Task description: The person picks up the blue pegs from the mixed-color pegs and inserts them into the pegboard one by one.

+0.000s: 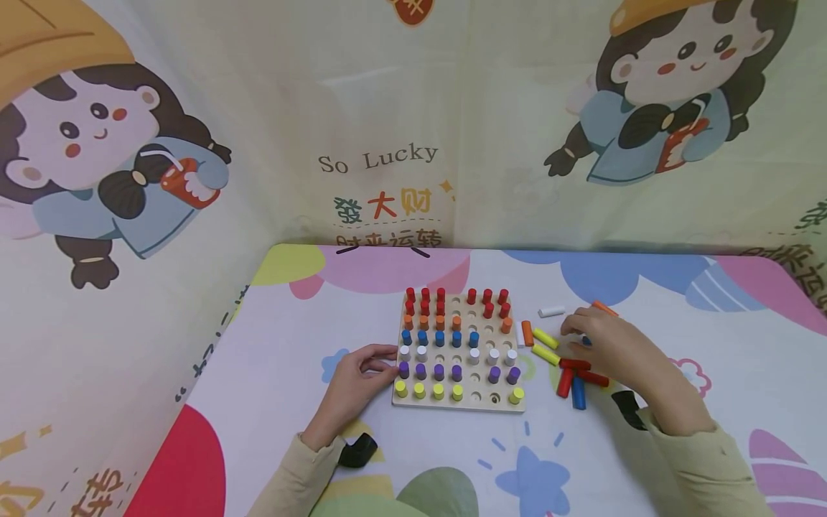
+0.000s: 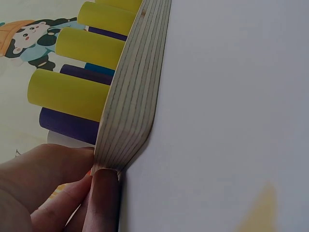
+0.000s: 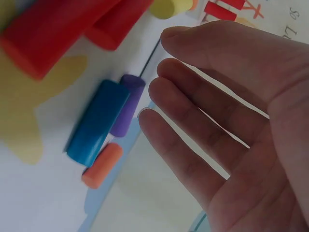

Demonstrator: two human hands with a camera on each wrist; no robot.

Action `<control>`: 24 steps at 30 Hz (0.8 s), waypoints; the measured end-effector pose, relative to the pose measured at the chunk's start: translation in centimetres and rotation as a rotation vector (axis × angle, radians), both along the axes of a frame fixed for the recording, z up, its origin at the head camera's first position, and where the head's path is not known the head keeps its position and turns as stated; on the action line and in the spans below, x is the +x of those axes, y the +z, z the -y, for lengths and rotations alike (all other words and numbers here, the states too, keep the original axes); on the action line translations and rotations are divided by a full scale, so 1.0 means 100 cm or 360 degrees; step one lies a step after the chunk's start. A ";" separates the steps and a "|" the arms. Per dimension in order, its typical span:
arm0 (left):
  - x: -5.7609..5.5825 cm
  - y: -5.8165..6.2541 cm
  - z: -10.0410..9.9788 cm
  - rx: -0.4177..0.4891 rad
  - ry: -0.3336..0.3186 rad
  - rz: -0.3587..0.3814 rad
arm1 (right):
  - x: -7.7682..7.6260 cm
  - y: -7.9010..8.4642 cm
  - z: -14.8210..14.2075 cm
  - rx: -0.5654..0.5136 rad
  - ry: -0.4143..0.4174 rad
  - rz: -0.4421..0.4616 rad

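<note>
A wooden pegboard [image 1: 452,407] stands mid-table, with rows of red, orange, blue, white, purple and yellow pegs and some bare holes. My left hand [image 1: 352,380] grips its left edge; in the left wrist view, thumb and fingers pinch a corner of the layered wood [image 2: 133,92] beside yellow pegs [image 2: 70,94]. Right of the board, my right hand [image 1: 607,341] hovers over loose pegs, holding nothing. In the right wrist view its fingers are spread and slightly bent, near a blue peg [image 3: 99,123], a purple peg [image 3: 128,106] and an orange peg [image 3: 102,166].
Between the board and my right hand lie yellow pegs [image 1: 545,337], an orange peg [image 1: 527,333] and a white peg [image 1: 552,311]. Red pegs [image 1: 565,383] and a blue peg [image 1: 578,393] lie nearer me. A printed cloth [image 1: 388,93] hangs behind the table.
</note>
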State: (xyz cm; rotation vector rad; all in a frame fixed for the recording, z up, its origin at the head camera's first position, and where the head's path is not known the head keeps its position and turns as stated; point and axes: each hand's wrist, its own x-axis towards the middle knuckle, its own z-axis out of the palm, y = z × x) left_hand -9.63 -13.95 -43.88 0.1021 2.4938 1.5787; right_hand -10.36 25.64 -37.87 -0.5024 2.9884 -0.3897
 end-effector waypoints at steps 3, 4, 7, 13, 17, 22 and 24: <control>0.000 0.000 0.000 0.0000 -0.0004 -0.0003 | 0.000 -0.001 -0.003 0.0010 -0.0019 -0.0007; 0.000 0.000 0.000 0.0000 -0.0005 -0.0004 | 0.000 -0.002 -0.004 0.0006 -0.0021 -0.0006; 0.000 0.000 0.000 0.0002 -0.0006 -0.0008 | 0.001 -0.002 -0.007 0.0000 -0.0021 -0.0020; 0.001 0.001 0.000 0.0000 0.0005 -0.0008 | 0.001 -0.004 -0.013 -0.0006 0.0014 -0.0043; 0.001 0.001 -0.001 -0.0007 0.0014 0.0007 | 0.002 -0.006 -0.016 -0.0027 0.0029 -0.0070; 0.001 0.001 -0.001 -0.0010 0.0017 0.0014 | 0.001 -0.009 -0.018 -0.0019 0.0024 -0.0061; 0.001 0.001 -0.001 -0.0008 0.0016 0.0013 | 0.001 -0.010 -0.019 -0.0009 0.0019 -0.0046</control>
